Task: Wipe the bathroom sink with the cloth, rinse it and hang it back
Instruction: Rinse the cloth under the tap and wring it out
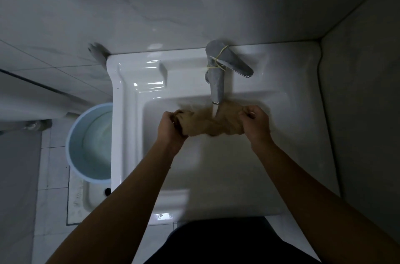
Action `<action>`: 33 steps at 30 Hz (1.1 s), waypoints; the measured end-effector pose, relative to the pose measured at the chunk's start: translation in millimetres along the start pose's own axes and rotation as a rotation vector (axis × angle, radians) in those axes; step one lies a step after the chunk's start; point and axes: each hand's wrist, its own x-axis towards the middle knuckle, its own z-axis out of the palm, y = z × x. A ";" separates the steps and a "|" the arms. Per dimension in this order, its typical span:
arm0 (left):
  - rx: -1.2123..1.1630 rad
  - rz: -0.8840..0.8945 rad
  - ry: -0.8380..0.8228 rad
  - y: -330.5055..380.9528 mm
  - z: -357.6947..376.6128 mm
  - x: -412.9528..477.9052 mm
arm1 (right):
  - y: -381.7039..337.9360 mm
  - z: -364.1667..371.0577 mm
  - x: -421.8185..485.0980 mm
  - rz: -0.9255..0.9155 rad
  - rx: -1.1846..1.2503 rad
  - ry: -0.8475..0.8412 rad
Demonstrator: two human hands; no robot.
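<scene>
Both hands are in the middle of the frame, over the basin of the sink (292, 116). The left hand (171, 124) is clenched round the left end of the cloth (205, 125), fingers curled tight with a bunch of fabric in the fist. The right hand (256, 122) grips the right end in the same manner, its fingers folded over the gathered edge. Between them the brown cloth hangs crumpled and slightly stretched, with no part of it seen lying on the basin floor.

The cloth sits directly under the spout of the faucet (216, 77), and a stream of water (215, 110) falls from the spout onto the cloth's upper middle. The faucet's lever (236, 62) angles toward the upper right, and a yellow rubber band (219, 60) is looped round the lever and the faucet body (how it is fastened is not clear).

By count there are two hands, one cloth, one faucet, one rubber band and one sink. One pale blue bucket (70, 147) stands on the tiled floor at the left of the frame, just beside the sink's left rim, with water inside. Below it, at lower left, lies one white floor fixture (86, 201) with a dark hole. Dark clothing (227, 242) fills the bottom centre.
</scene>
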 end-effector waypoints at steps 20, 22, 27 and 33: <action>0.937 0.447 0.188 -13.6 -9.0 12.0 | -31.4 20.0 -5.5 0.380 0.533 -0.565; 0.784 0.382 0.072 -15.0 13.3 3.2 | -31.7 28.9 -12.3 0.294 0.476 -0.531; 0.542 0.173 -0.070 -24.2 35.3 -9.0 | -19.6 34.6 -18.9 0.107 0.236 -0.391; 0.536 0.237 -0.042 -30.8 32.3 -13.3 | -9.1 31.6 -19.4 0.115 0.192 -0.384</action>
